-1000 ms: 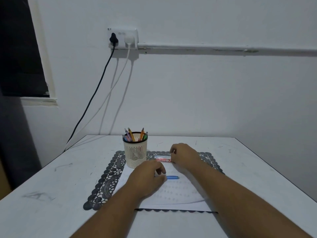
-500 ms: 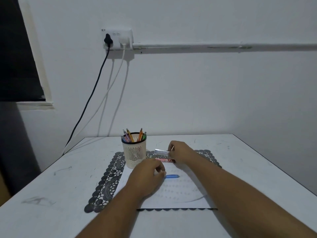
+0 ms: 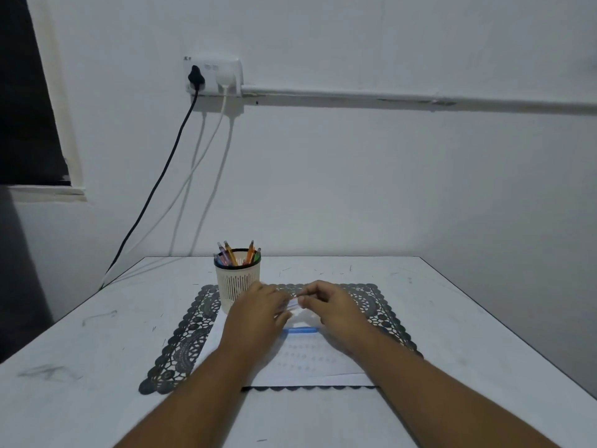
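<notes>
Fingertips (image 3: 303, 297) of both hands pinch a small pale packet (image 3: 292, 304), blurred, held just above the paper (image 3: 310, 360), probably so that each end can be pulled to open it. The right hand (image 3: 332, 307) and left hand (image 3: 258, 315) meet knuckles-up, forearms converging. A blue pen (image 3: 300, 330) lies just nearer.
</notes>
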`<action>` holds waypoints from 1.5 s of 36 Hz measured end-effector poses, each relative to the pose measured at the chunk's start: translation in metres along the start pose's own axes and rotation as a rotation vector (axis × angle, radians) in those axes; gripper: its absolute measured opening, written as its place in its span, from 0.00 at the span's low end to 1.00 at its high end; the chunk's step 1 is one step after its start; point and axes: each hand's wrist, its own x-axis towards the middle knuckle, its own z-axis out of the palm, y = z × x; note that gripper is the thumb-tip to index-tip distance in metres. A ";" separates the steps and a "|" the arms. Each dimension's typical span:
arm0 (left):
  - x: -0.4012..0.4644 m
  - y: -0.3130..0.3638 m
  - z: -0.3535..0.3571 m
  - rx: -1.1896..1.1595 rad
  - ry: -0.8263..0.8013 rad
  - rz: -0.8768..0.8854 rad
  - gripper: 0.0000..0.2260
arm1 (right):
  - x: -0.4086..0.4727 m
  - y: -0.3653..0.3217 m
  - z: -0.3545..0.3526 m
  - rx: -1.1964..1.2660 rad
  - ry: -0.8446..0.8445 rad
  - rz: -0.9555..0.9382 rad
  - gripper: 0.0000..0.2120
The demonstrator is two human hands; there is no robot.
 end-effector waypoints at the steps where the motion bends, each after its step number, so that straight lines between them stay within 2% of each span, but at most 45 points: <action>1: 0.000 0.001 -0.001 -0.001 0.006 -0.003 0.04 | 0.000 -0.001 0.000 0.038 0.013 0.003 0.04; 5: -0.001 0.000 0.000 -0.004 0.012 0.008 0.03 | -0.001 -0.001 -0.002 0.148 0.063 0.071 0.05; 9: 0.000 -0.003 0.002 -0.067 0.037 0.009 0.09 | 0.000 -0.002 -0.010 0.220 0.033 0.143 0.09; 17: 0.004 -0.012 0.007 -0.131 0.019 0.081 0.04 | -0.006 -0.010 -0.008 0.315 0.003 0.249 0.05; 28: 0.004 -0.009 0.007 -0.148 0.036 0.053 0.04 | -0.006 -0.011 -0.009 0.274 0.030 0.249 0.06; 35: 0.000 -0.010 0.003 -0.117 0.048 0.025 0.10 | -0.007 -0.013 -0.007 0.219 0.100 0.300 0.04; 38: 0.001 -0.008 0.000 -0.251 0.063 -0.036 0.12 | -0.008 -0.015 -0.005 0.310 0.103 0.376 0.05; 42: 0.001 0.003 -0.009 -0.614 0.058 -0.193 0.08 | -0.007 -0.014 -0.004 0.407 0.086 0.463 0.07; 45: 0.000 0.010 -0.015 -0.784 0.039 -0.260 0.07 | -0.005 -0.013 -0.003 0.440 0.078 0.488 0.07; 50: -0.001 0.012 -0.018 -0.900 0.021 -0.285 0.06 | -0.006 -0.013 0.000 0.475 0.090 0.500 0.09; 54: -0.001 0.013 -0.020 -0.923 0.023 -0.296 0.07 | -0.006 -0.013 0.001 0.505 0.071 0.522 0.06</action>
